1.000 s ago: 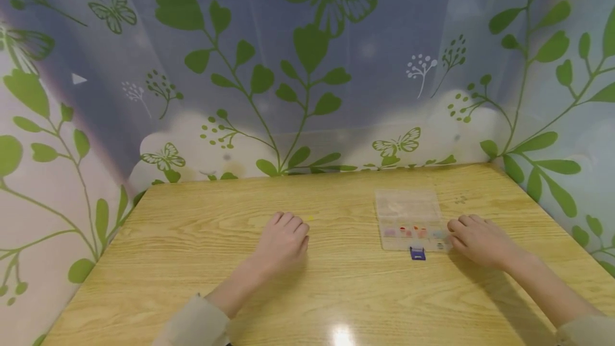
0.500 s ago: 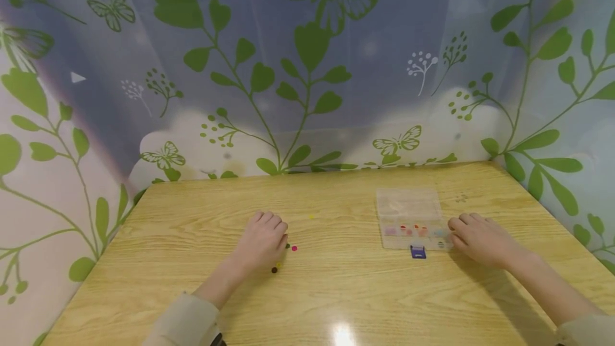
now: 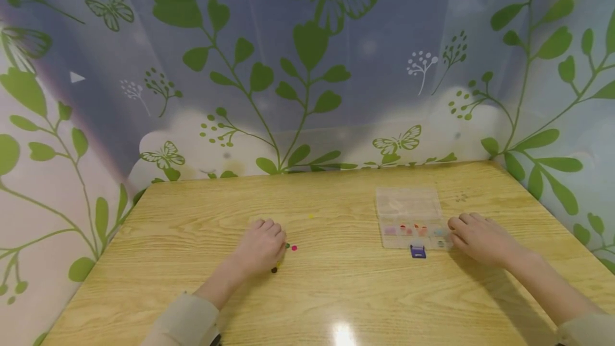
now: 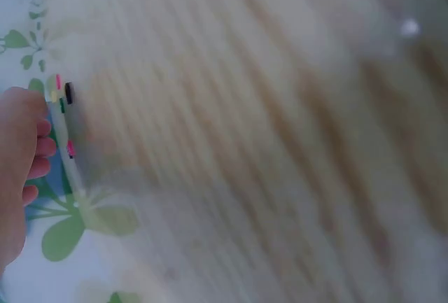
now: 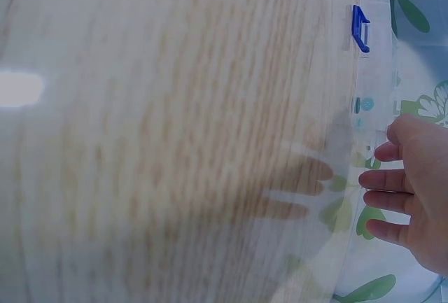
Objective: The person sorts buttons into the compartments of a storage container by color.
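Table [image 3: 355,287], lower centre: I'm likely gathering pieces [image 3: 294,248], next needing a fine pinch; can't tell left hand's [image 3: 261,244] hold, right hand [image 3: 479,241] relaxed beside box [image 3: 408,218]

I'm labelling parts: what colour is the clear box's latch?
The latch is dark blue; it shows best in the right wrist view.

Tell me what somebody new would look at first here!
Probably the huge butterfly-and-leaf backdrop behind the wooden table. Next might come the open clear box with the blue clasp at its front edge, beside the right hand. Then a tiny bright pink piece, near the left hand.
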`<state>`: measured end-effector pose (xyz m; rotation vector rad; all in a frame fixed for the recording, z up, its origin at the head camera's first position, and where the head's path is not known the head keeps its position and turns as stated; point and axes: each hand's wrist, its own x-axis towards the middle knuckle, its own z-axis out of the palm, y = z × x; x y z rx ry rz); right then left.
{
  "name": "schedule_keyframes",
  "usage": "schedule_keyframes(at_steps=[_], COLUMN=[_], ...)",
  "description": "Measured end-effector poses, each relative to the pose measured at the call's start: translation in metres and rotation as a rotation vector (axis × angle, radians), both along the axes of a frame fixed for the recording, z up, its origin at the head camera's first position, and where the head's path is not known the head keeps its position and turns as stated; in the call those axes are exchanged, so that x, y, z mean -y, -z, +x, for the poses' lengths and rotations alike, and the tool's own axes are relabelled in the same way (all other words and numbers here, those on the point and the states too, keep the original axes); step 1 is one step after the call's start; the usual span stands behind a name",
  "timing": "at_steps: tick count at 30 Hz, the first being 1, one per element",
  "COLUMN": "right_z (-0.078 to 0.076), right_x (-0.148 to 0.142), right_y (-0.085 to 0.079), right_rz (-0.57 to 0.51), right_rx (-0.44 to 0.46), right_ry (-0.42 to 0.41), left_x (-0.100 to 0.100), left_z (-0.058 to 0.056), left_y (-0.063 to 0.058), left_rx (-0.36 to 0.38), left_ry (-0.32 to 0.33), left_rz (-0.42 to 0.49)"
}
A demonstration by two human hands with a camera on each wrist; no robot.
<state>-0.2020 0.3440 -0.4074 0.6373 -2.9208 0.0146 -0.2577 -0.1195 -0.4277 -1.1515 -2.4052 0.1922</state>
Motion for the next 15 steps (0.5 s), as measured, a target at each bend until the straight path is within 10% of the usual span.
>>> schedule_keyframes(at_steps=[15], right_z=[0.0007], right_x=[0.001], right_y=[-0.0008], right_rz=[-0.009], right_rx=[0.013], right_ry=[-0.001], left_x=[-0.0035], left_z=[0.0003], left_y=[0.0073], left_rx=[0.001], left_ry=[0.012], left_rz=[-0.06])
